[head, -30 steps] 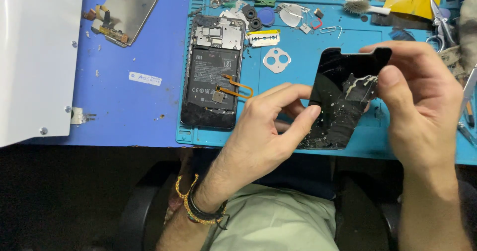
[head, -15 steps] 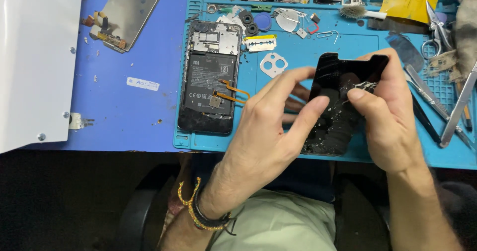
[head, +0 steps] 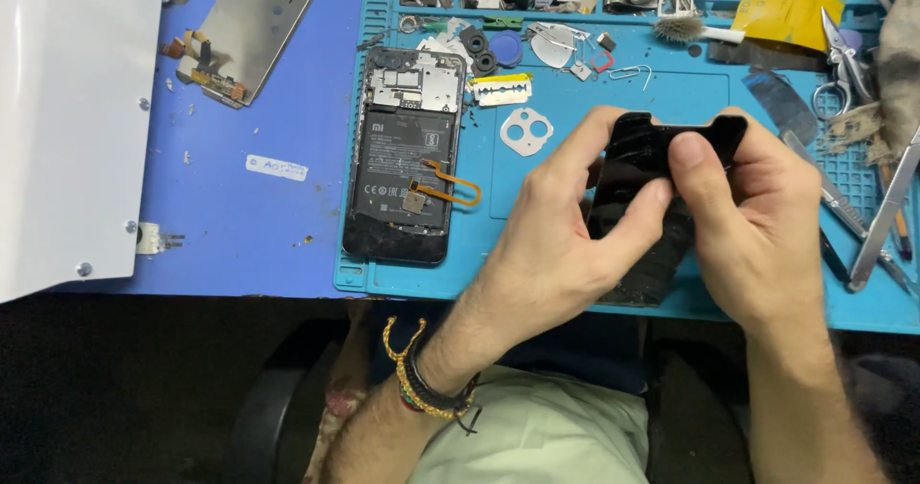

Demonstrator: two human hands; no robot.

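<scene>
Both hands hold a black phone back cover [head: 640,158] above the teal repair mat [head: 537,244]. My left hand [head: 565,225] grips its left side, thumb pressed across the front. My right hand [head: 757,225] clamps its right side, thumb on the upper part near the camera cut-out. The cover's lower end shows between the palms. To the left an opened phone [head: 402,158] lies face down on the mat, its battery, metal shield and an orange flex cable [head: 450,185] exposed.
A white camera frame [head: 525,131] and a razor blade [head: 502,89] lie by the phone. Small parts fill the mat's top trays. Tweezers [head: 886,211], scissors [head: 843,53] and a yellow bag [head: 791,0] sit right. A screen panel [head: 254,29] and a white board [head: 67,120] lie left.
My hands have closed in on the back cover and turned it more upright. My right thumb moved from the cover's inner side onto its upper front.
</scene>
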